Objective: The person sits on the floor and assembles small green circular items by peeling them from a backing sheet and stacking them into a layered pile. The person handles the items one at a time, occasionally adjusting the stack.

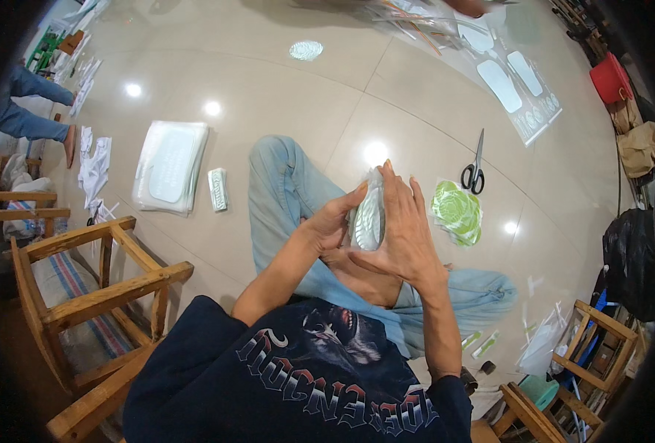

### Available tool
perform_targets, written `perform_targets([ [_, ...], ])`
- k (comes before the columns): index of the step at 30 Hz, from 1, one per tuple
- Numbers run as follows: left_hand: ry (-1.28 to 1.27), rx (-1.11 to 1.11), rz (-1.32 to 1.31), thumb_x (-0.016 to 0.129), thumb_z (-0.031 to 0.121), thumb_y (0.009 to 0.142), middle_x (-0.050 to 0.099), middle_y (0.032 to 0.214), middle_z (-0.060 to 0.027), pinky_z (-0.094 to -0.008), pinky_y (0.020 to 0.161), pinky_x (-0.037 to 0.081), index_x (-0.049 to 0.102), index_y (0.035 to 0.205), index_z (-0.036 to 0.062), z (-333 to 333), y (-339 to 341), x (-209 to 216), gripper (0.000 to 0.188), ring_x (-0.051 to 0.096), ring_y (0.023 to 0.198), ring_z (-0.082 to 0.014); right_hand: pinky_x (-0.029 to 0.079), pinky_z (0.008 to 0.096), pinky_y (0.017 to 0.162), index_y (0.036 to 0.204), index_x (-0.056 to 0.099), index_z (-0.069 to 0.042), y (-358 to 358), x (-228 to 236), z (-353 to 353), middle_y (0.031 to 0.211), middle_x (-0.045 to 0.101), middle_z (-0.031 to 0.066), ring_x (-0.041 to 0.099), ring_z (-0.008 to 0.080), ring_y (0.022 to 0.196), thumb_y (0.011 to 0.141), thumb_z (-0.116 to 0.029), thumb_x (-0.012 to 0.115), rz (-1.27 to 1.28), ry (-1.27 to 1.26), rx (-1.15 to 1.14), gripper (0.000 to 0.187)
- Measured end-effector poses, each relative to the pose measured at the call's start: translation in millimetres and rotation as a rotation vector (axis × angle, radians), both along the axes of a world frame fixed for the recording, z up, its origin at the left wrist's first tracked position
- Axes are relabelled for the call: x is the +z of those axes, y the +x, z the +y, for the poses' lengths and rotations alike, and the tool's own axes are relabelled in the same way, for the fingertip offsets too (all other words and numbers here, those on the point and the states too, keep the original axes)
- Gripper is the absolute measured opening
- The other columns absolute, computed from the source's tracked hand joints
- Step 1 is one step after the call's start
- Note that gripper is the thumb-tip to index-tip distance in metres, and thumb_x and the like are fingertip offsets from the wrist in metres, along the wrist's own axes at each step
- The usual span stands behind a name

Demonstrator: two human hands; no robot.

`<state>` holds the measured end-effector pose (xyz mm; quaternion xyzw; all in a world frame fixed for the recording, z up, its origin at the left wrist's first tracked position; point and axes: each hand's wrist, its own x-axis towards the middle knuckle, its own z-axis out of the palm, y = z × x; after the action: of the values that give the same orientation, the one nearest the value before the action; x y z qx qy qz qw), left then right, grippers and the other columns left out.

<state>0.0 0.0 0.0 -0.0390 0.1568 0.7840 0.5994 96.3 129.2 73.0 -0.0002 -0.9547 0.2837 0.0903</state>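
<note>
Over my crossed legs, both hands hold a thick stack of clear-edged stickers [369,220] with a silvery white leaf-like pattern. My left hand [332,224] grips its left side, thumb along the edge. Against the right side lies my right hand [410,230], its fingers long and together, pointing away from me. Right of my hands, a pile of green flower-patterned cutouts [457,213] rests on the tiles. Just beyond it are black-handled scissors [474,175], blades pointing away. To the left sit a stack of clear sheets [171,168] and a small bundle of strips [218,190].
An oval patterned sticker [306,50] lies farther out. Transparent sheets with white shapes [499,86] spread at far right, near another person's hand [466,7]. Wooden stools [109,314] stand close on my left. Another person's legs [41,111] show at far left. A red bucket [609,78] is right.
</note>
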Motion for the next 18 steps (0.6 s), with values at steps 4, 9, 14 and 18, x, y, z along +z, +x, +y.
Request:
perform_targets([
  [4, 0.122, 0.008, -0.018, 0.061, 0.036, 0.095, 0.066, 0.113, -0.0137, -0.0398, 0.089, 0.057, 0.047, 0.136, 0.0041, -8.4, 3.8, 6.3, 0.053, 0.068, 0.099, -0.0231, 0.027, 0.0543, 0.114, 0.151, 0.018, 0.004, -4.5, 6.3, -3.7, 0.139, 0.045, 0.0216, 0.045, 0.0382, 0.127, 0.054, -0.055, 0.086, 0.106, -0.113, -0.056, 0.132],
  [9, 0.089, -0.047, 0.054, 0.058, 0.032, 0.096, 0.066, 0.112, -0.0141, -0.0386, 0.086, 0.058, 0.049, 0.132, 0.0008, -3.6, 6.1, 20.3, 0.048, 0.069, 0.097, -0.0227, 0.031, 0.0544, 0.111, 0.149, 0.024, 0.005, -2.8, 40.2, -0.8, 0.129, 0.051, 0.0205, 0.048, 0.0366, 0.122, 0.055, -0.056, 0.086, 0.055, 0.130, -0.010, 0.128],
  [14, 0.000, 0.102, 0.001, 0.058, 0.027, 0.095, 0.067, 0.108, -0.0134, -0.0389, 0.080, 0.060, 0.053, 0.128, 0.0039, -5.4, 15.5, 45.8, 0.040, 0.069, 0.096, -0.0219, 0.031, 0.0538, 0.111, 0.148, 0.027, 0.005, -3.0, 64.2, 9.0, 0.128, 0.051, 0.0202, 0.047, 0.0371, 0.125, 0.057, -0.060, 0.083, 0.040, 0.213, 0.078, 0.125],
  [18, 0.024, 0.059, -0.038, 0.062, 0.028, 0.094, 0.065, 0.111, -0.0126, -0.0388, 0.081, 0.060, 0.051, 0.130, 0.0044, 1.9, 11.9, 54.1, 0.044, 0.068, 0.101, -0.0216, 0.031, 0.0517, 0.112, 0.147, 0.028, 0.005, -2.5, 58.3, 8.3, 0.134, 0.049, 0.0215, 0.046, 0.0378, 0.126, 0.059, -0.060, 0.082, 0.017, 0.091, 0.105, 0.123],
])
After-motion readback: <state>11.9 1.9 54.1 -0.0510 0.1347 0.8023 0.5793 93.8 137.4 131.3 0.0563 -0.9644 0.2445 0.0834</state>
